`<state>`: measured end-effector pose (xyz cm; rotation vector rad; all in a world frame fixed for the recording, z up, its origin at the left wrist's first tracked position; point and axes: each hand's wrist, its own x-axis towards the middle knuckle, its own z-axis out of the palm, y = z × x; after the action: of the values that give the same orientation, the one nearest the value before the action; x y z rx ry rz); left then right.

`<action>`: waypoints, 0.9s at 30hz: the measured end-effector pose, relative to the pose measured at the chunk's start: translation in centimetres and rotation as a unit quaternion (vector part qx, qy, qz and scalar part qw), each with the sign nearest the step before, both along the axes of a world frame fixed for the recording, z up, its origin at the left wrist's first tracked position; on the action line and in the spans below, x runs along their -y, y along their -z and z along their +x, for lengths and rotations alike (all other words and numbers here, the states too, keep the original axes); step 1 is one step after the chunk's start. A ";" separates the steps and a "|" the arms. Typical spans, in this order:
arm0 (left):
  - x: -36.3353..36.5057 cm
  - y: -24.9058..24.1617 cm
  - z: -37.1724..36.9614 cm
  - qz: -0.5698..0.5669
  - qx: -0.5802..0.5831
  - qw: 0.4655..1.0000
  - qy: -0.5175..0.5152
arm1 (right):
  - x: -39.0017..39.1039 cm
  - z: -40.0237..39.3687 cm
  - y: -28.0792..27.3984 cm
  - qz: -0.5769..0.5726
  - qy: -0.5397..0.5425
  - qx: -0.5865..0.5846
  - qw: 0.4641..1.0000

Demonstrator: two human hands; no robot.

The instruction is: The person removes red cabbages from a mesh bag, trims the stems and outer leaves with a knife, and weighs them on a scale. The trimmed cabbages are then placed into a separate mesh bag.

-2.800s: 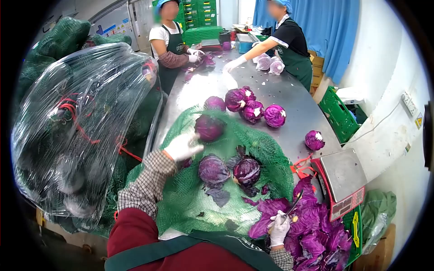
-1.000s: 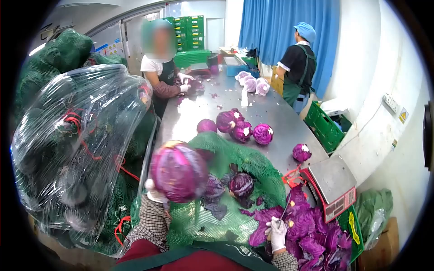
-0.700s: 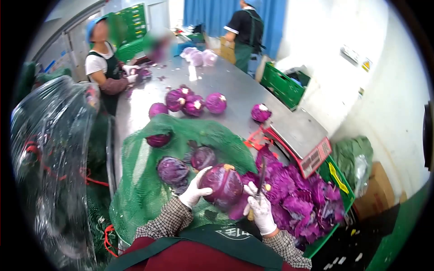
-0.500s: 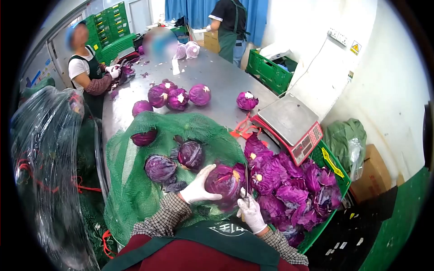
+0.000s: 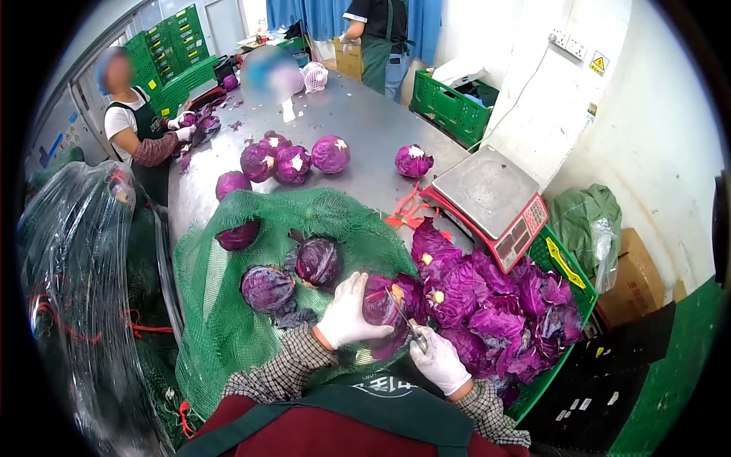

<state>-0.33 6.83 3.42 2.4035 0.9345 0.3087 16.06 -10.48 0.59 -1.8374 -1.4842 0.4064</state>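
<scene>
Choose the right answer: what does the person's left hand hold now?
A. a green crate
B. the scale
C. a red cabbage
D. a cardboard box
C: the gloved left hand wraps its fingers over a red cabbage, above the green net, while the right hand puts a knife against it.

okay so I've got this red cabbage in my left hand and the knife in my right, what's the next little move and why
Probably draw the knife across the stem end. Your left hand already grips the cabbage, your right hand has the blade against it, and the crate of purple leaves sits right beside to catch trimmings.
</scene>
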 end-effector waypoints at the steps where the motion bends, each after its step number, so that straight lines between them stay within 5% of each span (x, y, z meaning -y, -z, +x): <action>1: -0.1 0.1 0.0 0.001 0.001 1.000 0.001 | -0.1 -0.1 -0.8 -0.025 0.012 -0.024 0.999; 5: -0.4 0.2 0.2 0.000 -0.014 1.000 0.000 | -0.6 -0.2 -0.9 0.009 0.011 -0.011 1.000; 20: -1.6 0.3 2.0 0.021 -0.066 0.997 -0.026 | -6.9 3.5 0.2 -0.237 -0.023 0.095 0.967; 25: -1.9 -0.7 1.9 -0.012 -0.038 0.998 -0.054 | -8.9 4.9 3.5 -0.196 -0.070 0.182 0.961; 27: -1.7 -0.5 1.9 -0.006 -0.060 0.997 -0.058 | -8.9 4.0 0.2 -0.226 -0.025 0.149 0.962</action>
<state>1.58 8.58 3.96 2.3842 1.1288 0.2021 20.05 -1.61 0.36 -2.3030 -1.7500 0.5486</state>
